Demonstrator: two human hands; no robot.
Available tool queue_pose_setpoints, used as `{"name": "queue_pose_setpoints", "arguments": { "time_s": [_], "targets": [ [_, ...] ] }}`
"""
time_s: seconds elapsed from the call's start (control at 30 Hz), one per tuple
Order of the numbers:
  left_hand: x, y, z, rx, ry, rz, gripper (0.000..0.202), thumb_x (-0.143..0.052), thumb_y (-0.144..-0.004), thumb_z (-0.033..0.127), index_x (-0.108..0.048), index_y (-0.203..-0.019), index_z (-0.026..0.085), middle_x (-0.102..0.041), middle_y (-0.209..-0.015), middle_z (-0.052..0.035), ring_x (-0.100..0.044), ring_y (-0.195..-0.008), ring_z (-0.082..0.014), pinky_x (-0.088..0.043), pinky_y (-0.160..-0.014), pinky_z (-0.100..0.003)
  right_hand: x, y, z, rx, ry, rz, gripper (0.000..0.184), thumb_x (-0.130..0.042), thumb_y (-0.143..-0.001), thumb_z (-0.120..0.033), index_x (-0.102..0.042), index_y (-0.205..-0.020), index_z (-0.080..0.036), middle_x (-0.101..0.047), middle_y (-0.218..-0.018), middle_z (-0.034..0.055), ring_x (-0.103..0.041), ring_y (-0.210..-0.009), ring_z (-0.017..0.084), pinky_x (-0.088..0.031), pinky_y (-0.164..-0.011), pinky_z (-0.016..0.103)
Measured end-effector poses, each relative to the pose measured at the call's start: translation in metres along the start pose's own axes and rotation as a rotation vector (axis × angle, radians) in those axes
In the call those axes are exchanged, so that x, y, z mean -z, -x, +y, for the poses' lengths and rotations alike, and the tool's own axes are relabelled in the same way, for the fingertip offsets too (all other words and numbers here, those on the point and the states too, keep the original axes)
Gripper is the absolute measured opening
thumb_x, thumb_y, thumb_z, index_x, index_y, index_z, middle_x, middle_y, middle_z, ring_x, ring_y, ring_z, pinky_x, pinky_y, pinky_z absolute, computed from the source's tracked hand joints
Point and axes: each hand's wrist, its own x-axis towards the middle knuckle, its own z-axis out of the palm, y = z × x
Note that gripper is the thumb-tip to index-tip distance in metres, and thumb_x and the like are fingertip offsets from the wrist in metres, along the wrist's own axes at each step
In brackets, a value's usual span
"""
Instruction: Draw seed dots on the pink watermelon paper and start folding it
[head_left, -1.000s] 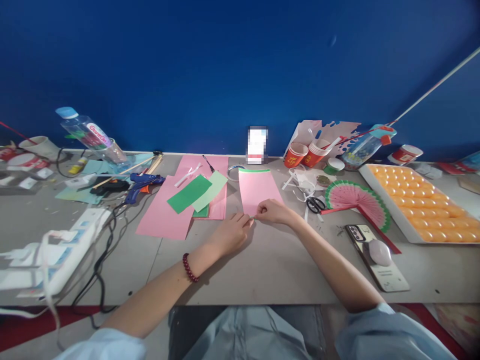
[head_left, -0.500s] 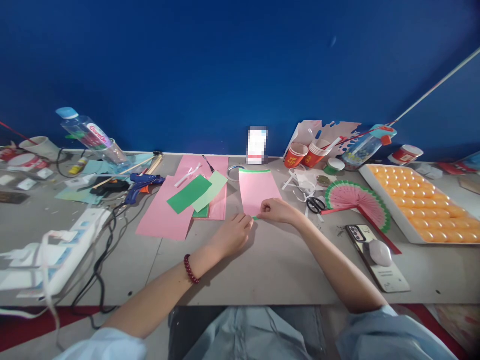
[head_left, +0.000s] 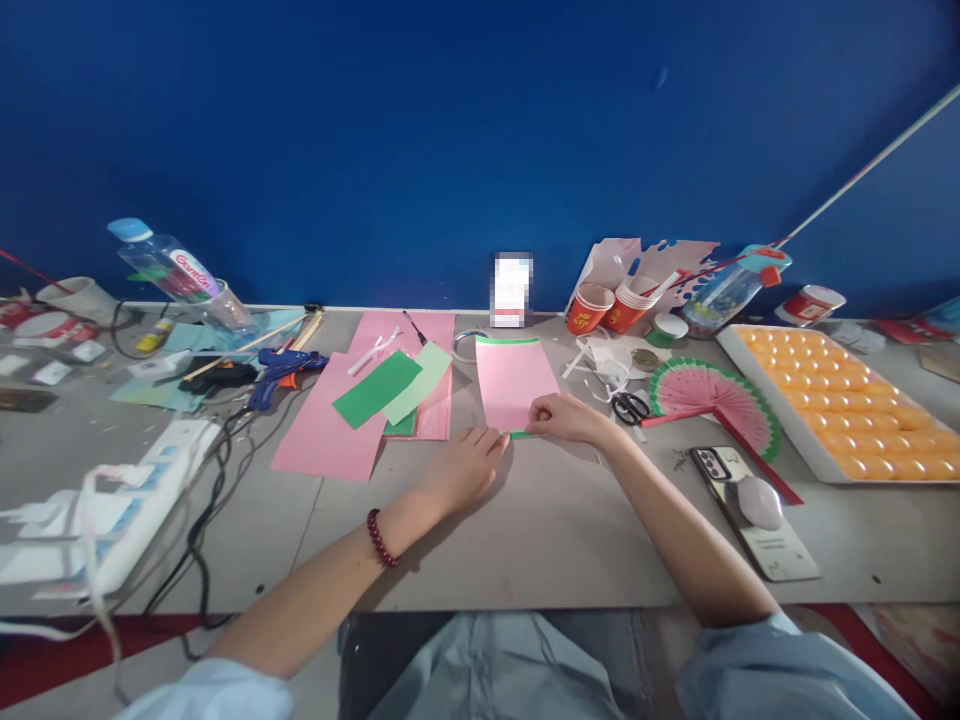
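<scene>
A: Looking from the head, where is the sheet point(head_left: 517, 380)?
B: It lies flat on the table point(head_left: 540, 540), about halfway between the left and right ends, and in from the front edge. It's pink. A far green strip point(head_left: 508, 341) runs along its side by the back edge, and a near green strip point(head_left: 519, 435) runs along its side by the front edge.
A: What are the fingers doing?
B: On the left hand point(head_left: 465, 470), they are bent and close together, with the tips at the sheet's near left corner. On the right hand point(head_left: 564, 417), they are curled up, at the near right corner. Both touch by the near green strip. I can't tell if they pinch it or just press on it.
A: How do you do this part well?
B: I think the left hand should hold its corner down so nothing slips. The right hand should go slowly along the side and keep the strip straight and flat. Push too hard and the paper could wrinkle.
A: What's not the same as half a second ago?
B: The right hand has slid a bit toward the table's right end, so more green shows between the hands. The left hand and the sheet look like they stayed put.
</scene>
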Motion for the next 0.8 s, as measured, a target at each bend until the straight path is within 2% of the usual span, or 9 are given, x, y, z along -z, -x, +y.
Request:
{"name": "queue_pose_setpoints", "arguments": {
  "time_s": [0.33,0.8],
  "targets": [
    [0.005,-0.001,0.001,0.003,0.010,-0.057,0.046,-0.041,-0.084,0.012,-0.043,-0.130,0.010,-0.057,-0.106,-0.0125,-0.053,-0.096,-0.0247,-0.043,-0.080,-0.037,-0.004,0.000,0.003,0.041,0.046,0.023,0.009,-0.060,-0.073,-0.028,-0.059,-0.071,-0.019,-0.057,-0.062,-0.0021,-0.049,-0.060,0.013,-0.034,-0.058,0.024],
    [0.005,-0.001,0.001,-0.041,-0.045,-0.010,0.041,-0.046,-0.085,0.013,-0.046,-0.125,0.008,-0.057,-0.107,-0.0118,-0.054,-0.096,-0.0233,-0.043,-0.080,-0.035,-0.012,0.002,0.010,0.083,0.034,0.071,0.009,-0.057,-0.075,-0.027,-0.056,-0.070,-0.020,-0.052,-0.061,-0.0037,-0.045,-0.059,0.012,-0.032,-0.057,0.024]
  ]
}}
